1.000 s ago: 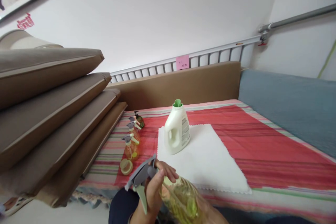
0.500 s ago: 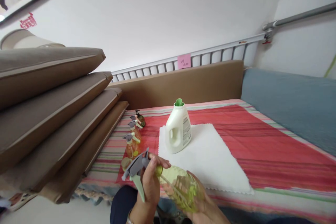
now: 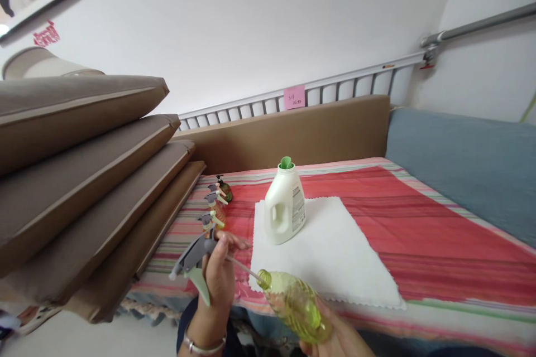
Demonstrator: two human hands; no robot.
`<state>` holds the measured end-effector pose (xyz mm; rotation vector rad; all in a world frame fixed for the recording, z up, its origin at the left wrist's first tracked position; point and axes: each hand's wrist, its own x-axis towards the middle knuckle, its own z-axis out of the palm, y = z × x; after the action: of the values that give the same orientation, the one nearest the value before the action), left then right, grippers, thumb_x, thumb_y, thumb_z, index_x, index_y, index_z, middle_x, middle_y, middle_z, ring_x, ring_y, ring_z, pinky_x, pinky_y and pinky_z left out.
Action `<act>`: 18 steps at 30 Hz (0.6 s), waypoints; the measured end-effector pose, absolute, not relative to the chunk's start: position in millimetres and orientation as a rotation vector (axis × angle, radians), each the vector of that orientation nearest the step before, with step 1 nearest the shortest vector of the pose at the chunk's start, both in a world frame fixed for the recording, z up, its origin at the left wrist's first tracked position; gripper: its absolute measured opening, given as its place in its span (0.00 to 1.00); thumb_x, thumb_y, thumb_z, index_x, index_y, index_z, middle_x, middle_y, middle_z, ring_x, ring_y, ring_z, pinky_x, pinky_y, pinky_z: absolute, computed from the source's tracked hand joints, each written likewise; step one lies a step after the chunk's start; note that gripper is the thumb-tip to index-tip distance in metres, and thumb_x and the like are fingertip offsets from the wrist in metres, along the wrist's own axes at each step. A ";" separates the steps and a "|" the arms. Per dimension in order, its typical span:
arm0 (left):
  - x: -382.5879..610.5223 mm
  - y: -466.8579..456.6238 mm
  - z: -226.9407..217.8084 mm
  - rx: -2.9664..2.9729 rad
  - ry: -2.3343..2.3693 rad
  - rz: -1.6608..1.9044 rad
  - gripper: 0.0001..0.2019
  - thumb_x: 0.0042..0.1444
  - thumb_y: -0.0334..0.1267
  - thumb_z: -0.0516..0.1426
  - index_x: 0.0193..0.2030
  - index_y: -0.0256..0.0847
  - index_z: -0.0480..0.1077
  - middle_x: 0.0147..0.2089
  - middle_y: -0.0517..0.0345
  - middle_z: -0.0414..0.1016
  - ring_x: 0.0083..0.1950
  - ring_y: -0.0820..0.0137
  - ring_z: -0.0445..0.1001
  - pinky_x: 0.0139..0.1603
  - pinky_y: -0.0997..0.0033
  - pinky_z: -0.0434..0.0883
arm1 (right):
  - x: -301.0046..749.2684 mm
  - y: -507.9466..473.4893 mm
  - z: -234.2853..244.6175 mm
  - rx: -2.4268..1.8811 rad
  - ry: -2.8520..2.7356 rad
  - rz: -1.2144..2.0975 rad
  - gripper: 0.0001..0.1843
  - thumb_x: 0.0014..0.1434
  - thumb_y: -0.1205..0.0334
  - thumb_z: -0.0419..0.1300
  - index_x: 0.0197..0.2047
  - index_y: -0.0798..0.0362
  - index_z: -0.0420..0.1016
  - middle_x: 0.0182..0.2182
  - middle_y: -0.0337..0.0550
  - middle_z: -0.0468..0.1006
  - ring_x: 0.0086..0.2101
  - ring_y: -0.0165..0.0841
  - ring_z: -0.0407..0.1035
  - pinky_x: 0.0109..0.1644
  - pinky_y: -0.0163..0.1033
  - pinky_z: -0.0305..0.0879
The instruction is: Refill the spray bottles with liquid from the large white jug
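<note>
My left hand (image 3: 218,284) is closed round a grey spray-trigger head (image 3: 193,261), lifted off its bottle, with the thin dip tube (image 3: 243,268) still running into the bottle's neck. My right hand (image 3: 343,340), mostly cut off at the bottom edge, holds the clear yellow-green bottle (image 3: 297,305) from below, tilted toward the left. Both are low and in front of a bed. A white detergent jug with a green cap (image 3: 285,203) stands upright on a white cloth (image 3: 335,256) beyond them.
Several small spray bottles (image 3: 214,206) line the left edge of the red striped bedspread (image 3: 439,234). Stacked brown cushions (image 3: 84,178) lean in from the left. A brown headboard (image 3: 293,134) and metal rail stand behind; a blue blanket (image 3: 460,167) lies at the right.
My left hand has pulled the trigger head up and to the left out of the bottle, baring the dip tube. The bottle has sunk slightly lower right in my right hand.
</note>
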<state>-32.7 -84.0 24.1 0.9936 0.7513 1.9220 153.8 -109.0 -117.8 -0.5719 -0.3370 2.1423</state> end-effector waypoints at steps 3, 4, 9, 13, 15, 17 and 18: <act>-39.4 -81.7 28.5 1.033 0.774 1.974 0.09 0.50 0.41 0.59 0.26 0.39 0.67 0.23 0.62 0.71 0.29 0.70 0.72 0.37 0.67 0.70 | 156.0 -108.0 -122.4 -0.576 -0.293 2.160 0.15 0.53 0.54 0.64 0.44 0.51 0.76 0.40 0.44 0.81 0.34 0.33 0.74 0.31 0.34 0.68; -40.1 -81.4 29.0 1.047 0.780 1.984 0.08 0.50 0.40 0.59 0.27 0.39 0.67 0.23 0.62 0.71 0.30 0.69 0.72 0.37 0.67 0.70 | 156.1 -107.8 -123.3 -0.572 -0.284 2.167 0.15 0.53 0.55 0.64 0.43 0.51 0.76 0.39 0.44 0.82 0.34 0.32 0.74 0.30 0.34 0.68; -34.8 -84.0 25.8 1.086 0.777 2.023 0.08 0.51 0.41 0.59 0.27 0.39 0.67 0.23 0.62 0.71 0.30 0.70 0.72 0.38 0.68 0.69 | 155.4 -104.3 -126.5 -0.539 -0.233 2.222 0.15 0.52 0.56 0.65 0.43 0.53 0.77 0.40 0.46 0.82 0.34 0.34 0.75 0.30 0.34 0.70; -30.2 -88.0 24.5 1.109 0.789 1.936 0.08 0.52 0.40 0.58 0.26 0.39 0.68 0.23 0.61 0.70 0.29 0.70 0.71 0.37 0.68 0.69 | 154.0 -100.9 -131.9 -0.584 -0.197 2.252 0.15 0.55 0.56 0.63 0.44 0.55 0.77 0.39 0.47 0.82 0.25 0.31 0.74 0.25 0.33 0.69; -31.2 -88.6 26.8 1.064 0.739 1.911 0.09 0.52 0.41 0.58 0.25 0.39 0.68 0.23 0.61 0.70 0.28 0.70 0.71 0.35 0.68 0.70 | 153.4 -100.5 -133.2 -0.608 -0.198 2.248 0.15 0.56 0.55 0.62 0.44 0.54 0.76 0.37 0.47 0.82 0.23 0.30 0.73 0.24 0.32 0.69; -35.1 -87.8 31.1 1.010 0.698 1.920 0.10 0.51 0.42 0.58 0.24 0.39 0.68 0.22 0.61 0.69 0.28 0.71 0.70 0.34 0.69 0.70 | 153.4 -100.8 -131.9 -0.619 -0.203 2.250 0.15 0.55 0.55 0.62 0.44 0.54 0.77 0.35 0.46 0.83 0.22 0.30 0.73 0.24 0.32 0.69; -38.1 -86.9 33.7 0.994 0.693 1.930 0.10 0.50 0.42 0.58 0.24 0.39 0.68 0.22 0.61 0.69 0.28 0.71 0.70 0.34 0.70 0.70 | 153.8 -101.1 -130.3 -0.622 -0.207 2.252 0.15 0.55 0.55 0.62 0.43 0.54 0.77 0.35 0.46 0.83 0.22 0.30 0.74 0.23 0.32 0.69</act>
<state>-38.1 -86.9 33.7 0.9944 0.6933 1.9304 153.8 -101.1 -130.3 -0.6216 -0.2068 2.2520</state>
